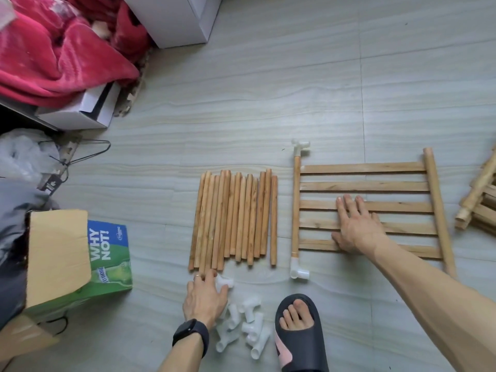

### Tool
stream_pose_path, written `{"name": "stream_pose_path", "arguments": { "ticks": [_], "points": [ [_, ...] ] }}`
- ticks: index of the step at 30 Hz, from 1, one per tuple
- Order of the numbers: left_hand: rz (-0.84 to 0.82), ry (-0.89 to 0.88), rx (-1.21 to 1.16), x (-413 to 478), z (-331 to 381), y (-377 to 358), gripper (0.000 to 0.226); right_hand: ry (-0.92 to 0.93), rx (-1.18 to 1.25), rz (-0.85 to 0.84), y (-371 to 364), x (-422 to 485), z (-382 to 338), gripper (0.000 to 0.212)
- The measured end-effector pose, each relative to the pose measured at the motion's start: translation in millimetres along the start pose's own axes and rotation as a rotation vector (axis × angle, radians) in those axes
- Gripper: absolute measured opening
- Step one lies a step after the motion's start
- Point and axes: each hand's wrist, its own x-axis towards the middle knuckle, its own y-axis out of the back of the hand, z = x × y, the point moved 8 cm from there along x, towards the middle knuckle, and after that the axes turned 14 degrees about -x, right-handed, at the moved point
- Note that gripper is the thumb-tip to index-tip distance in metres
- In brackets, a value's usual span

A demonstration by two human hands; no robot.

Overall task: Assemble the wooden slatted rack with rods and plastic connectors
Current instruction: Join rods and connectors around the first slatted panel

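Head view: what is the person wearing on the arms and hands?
No sleeves are in view. The left hand wears a thin ring, with a black smartwatch on a black band at its wrist. The right hand shows no ring or watch.

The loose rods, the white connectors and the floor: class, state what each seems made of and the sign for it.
Loose rods: wood, apparently unvarnished; tan, matte, streaked grain. White connectors: plastic, probably; smooth, slightly translucent moulded tubes. Floor: likely tile, possibly vinyl; grey wavy print, straight joint lines.
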Motion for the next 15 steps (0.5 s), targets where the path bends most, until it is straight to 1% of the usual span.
{"name": "stream_pose_path", "arguments": {
  "ticks": [1, 3, 7, 11, 13, 15],
  "points": [
    [-0.015, 0.012, 0.009, 1, -2, -4, 0.044, 0.002, 0.004, -0.002, 0, 0, 0, 0.093],
    [-0.021, 0.013, 0.004, 3, 1, -9, 0.044, 0.007, 0.008, -0.008, -1, 0, 1, 0.092],
    [-0.058, -0.089, 0.072, 6, 18, -9, 0.032, 0.009, 0.02, -0.006, -2, -1, 1, 0.092],
    [-0.149, -0.142, 0.071, 12, 39, -1, 0.031, 0.016, 0.033, -0.003, -2, -1, 1, 0.093],
    [-0.233, -0.164, -0.044, 18, 58, 4, 0.029, 0.018, 0.032, -0.006, -1, 0, 1, 0.093],
    [-0.345, -0.173, -0.299, 25, 85, 11, 0.032, 0.023, 0.014, -0.002, 1, 1, 2, 0.093]
  ]
}}
